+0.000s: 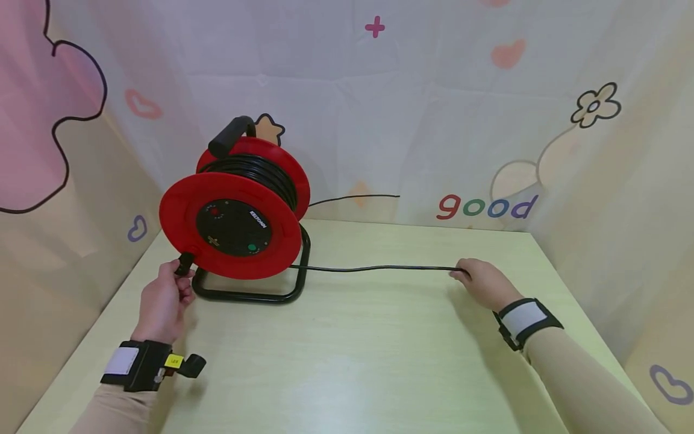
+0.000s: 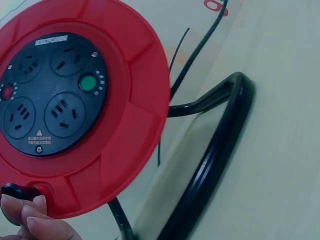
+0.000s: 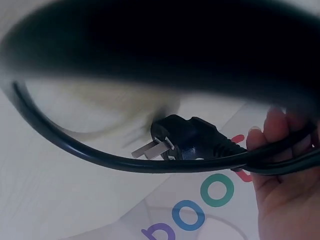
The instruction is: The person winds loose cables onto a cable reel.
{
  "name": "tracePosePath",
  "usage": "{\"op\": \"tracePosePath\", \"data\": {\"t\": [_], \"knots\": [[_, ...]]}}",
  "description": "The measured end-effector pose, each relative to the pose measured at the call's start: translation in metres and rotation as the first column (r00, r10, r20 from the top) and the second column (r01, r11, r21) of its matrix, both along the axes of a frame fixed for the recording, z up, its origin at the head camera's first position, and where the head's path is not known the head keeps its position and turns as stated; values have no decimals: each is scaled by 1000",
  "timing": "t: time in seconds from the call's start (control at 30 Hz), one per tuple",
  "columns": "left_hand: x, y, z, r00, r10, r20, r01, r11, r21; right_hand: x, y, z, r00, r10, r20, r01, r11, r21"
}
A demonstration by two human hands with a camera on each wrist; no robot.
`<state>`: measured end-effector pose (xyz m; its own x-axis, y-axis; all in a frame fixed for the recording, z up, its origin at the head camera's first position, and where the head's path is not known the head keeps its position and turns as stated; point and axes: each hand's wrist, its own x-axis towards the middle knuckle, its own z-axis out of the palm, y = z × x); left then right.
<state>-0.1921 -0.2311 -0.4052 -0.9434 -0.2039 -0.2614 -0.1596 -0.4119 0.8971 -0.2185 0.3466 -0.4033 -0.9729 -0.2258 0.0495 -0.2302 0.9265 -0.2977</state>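
A red cable reel (image 1: 233,226) with a black socket panel stands at the left of the table on a black tube frame (image 1: 249,296). Thumb and fingers of my left hand (image 1: 162,304) pinch the small black crank knob (image 1: 185,263) low on the reel's front disc. Black cable (image 1: 374,267) is wound on the drum and stretches from the reel's lower right to my right hand (image 1: 485,283), which grips it above the table. The right wrist view shows a plug (image 3: 185,137) with bare metal prongs close to the fingers, beside a loop of cable.
A black carrying handle (image 1: 233,137) tops the reel. Printed fabric (image 1: 325,120) surrounds the pale table (image 1: 336,355) at the back and sides. A thin dark line (image 1: 352,197) runs right from behind the reel. Black straps (image 1: 525,320) circle both wrists.
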Motion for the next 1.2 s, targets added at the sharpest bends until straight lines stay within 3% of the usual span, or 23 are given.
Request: {"op": "tracePosePath", "data": {"t": [0.4,0.8,0.97,1.2], "knots": [[-2,-6,19,999,24,-42,-26,999,-31,-3,-10,0,1000,-27,-11,28,998,53],[-5,-7,49,986,26,-166,-17,998,53,1,-7,1,995,-20,-101,32,992,124],[-7,-5,59,984,21,-178,-23,1000,-9,-1,-10,0,996,-21,-89,34,990,136],[-10,-4,69,982,24,-185,-64,975,-212,-6,-15,-2,997,-14,-77,25,988,154]]}}
